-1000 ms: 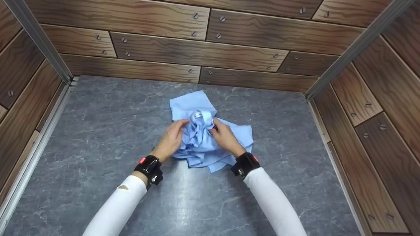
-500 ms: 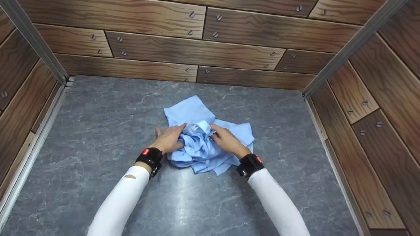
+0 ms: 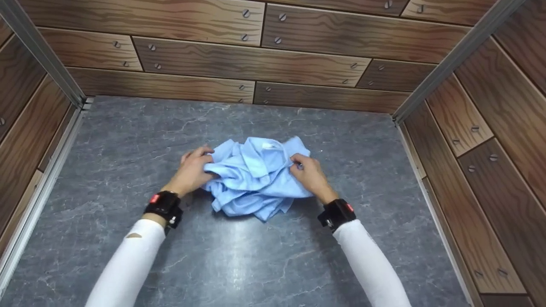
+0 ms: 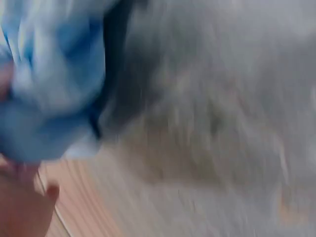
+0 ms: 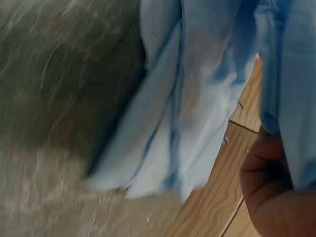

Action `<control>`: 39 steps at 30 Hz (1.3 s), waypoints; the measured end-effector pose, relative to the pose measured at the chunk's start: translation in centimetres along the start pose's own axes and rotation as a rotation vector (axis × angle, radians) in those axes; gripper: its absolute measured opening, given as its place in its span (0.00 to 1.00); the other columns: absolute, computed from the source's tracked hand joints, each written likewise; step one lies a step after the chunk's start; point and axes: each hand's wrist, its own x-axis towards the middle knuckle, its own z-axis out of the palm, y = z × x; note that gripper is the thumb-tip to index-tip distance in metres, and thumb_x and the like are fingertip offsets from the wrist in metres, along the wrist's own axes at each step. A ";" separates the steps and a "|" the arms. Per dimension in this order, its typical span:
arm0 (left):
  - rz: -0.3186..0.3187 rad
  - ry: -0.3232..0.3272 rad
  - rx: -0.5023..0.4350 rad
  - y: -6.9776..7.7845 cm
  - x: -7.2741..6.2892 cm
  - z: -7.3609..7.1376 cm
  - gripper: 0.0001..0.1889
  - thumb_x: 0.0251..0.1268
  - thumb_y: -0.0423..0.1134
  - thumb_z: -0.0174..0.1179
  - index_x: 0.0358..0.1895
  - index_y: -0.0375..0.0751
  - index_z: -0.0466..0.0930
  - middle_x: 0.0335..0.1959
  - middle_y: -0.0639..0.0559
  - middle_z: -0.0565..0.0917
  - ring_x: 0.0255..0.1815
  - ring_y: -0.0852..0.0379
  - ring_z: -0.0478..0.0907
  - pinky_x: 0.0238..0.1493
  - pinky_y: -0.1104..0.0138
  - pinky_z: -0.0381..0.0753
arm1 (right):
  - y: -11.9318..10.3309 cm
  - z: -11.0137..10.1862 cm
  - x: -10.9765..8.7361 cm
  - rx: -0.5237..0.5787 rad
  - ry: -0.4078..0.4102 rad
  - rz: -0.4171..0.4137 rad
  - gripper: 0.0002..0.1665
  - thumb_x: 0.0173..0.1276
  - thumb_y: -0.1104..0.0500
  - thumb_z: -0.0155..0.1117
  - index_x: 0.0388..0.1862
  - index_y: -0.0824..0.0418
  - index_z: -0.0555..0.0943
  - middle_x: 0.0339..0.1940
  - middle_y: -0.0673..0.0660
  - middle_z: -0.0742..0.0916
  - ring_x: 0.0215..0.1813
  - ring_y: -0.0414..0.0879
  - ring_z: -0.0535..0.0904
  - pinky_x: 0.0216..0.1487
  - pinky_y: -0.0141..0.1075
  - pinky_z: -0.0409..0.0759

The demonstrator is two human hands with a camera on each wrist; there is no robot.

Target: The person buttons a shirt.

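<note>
A crumpled light blue shirt (image 3: 256, 170) lies in loose folds in the middle of the head view, with a small white patch near its far side. My left hand (image 3: 192, 168) grips its left edge, thumb tucked into the fold. On the opposite side, my right hand (image 3: 309, 172) pinches the cloth between thumb and curled fingers. The right wrist view has the shirt (image 5: 182, 108) hanging in long folds, a strip of it caught in my right hand (image 5: 266, 192). Motion blurs the left wrist view, where the bunched shirt (image 4: 54, 74) sits above part of my left hand (image 4: 22, 202).
The shirt is over a grey marbled surface (image 3: 239, 260). Wood-patterned panels (image 3: 204, 55) wall it in at the back, left and right, with metal posts (image 3: 460, 59) at the corners.
My hands have moved apart, the left one outward to the left. The flat sleeve-like parts at the back and right are drawn into the bundle, and the shiny clear piece is out of sight.
</note>
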 end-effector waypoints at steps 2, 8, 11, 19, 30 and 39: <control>-0.003 -0.029 -0.048 -0.5 -0.4 -1.3 0.10 0.52 0.37 0.67 0.38 0.43 0.80 0.47 0.46 0.83 0.52 0.45 0.78 0.60 0.47 0.67 | 0.2 -0.9 0.0 0.016 0.038 0.035 0.08 0.58 0.63 0.60 0.35 0.56 0.84 0.32 0.53 0.86 0.36 0.48 0.78 0.40 0.41 0.75; -0.016 0.158 -0.077 0.0 -1.0 -3.9 0.10 0.53 0.31 0.63 0.37 0.47 0.75 0.27 0.49 0.84 0.27 0.50 0.78 0.26 0.59 0.74 | -0.6 -4.1 0.8 0.071 0.122 0.079 0.07 0.57 0.62 0.59 0.32 0.55 0.83 0.31 0.53 0.85 0.34 0.47 0.77 0.38 0.38 0.72; -0.008 0.341 -0.034 1.2 -0.2 -4.7 0.10 0.52 0.32 0.64 0.36 0.46 0.74 0.24 0.47 0.83 0.25 0.46 0.79 0.25 0.55 0.73 | -1.8 -5.5 1.9 0.054 0.183 0.066 0.06 0.58 0.61 0.59 0.32 0.55 0.83 0.31 0.53 0.85 0.34 0.48 0.77 0.38 0.39 0.72; -0.136 0.428 -0.010 2.9 3.0 -5.4 0.10 0.60 0.38 0.62 0.41 0.44 0.72 0.33 0.44 0.85 0.35 0.39 0.82 0.35 0.48 0.75 | -4.2 -7.1 5.6 -0.134 0.252 0.095 0.07 0.62 0.57 0.58 0.36 0.53 0.82 0.38 0.53 0.86 0.40 0.54 0.81 0.45 0.49 0.74; 0.042 0.030 -0.388 3.3 0.5 -7.1 0.07 0.56 0.31 0.64 0.34 0.47 0.76 0.28 0.56 0.78 0.31 0.57 0.73 0.33 0.66 0.72 | -4.9 -9.5 3.3 0.351 0.301 -0.109 0.11 0.59 0.68 0.53 0.22 0.59 0.81 0.24 0.53 0.82 0.27 0.44 0.75 0.31 0.31 0.70; -0.162 0.347 -0.194 2.7 3.2 -6.0 0.13 0.58 0.35 0.64 0.47 0.46 0.80 0.51 0.50 0.83 0.53 0.46 0.77 0.55 0.53 0.70 | -3.8 -8.3 7.1 0.166 0.428 0.089 0.12 0.68 0.61 0.54 0.44 0.60 0.83 0.45 0.55 0.86 0.46 0.46 0.80 0.48 0.36 0.74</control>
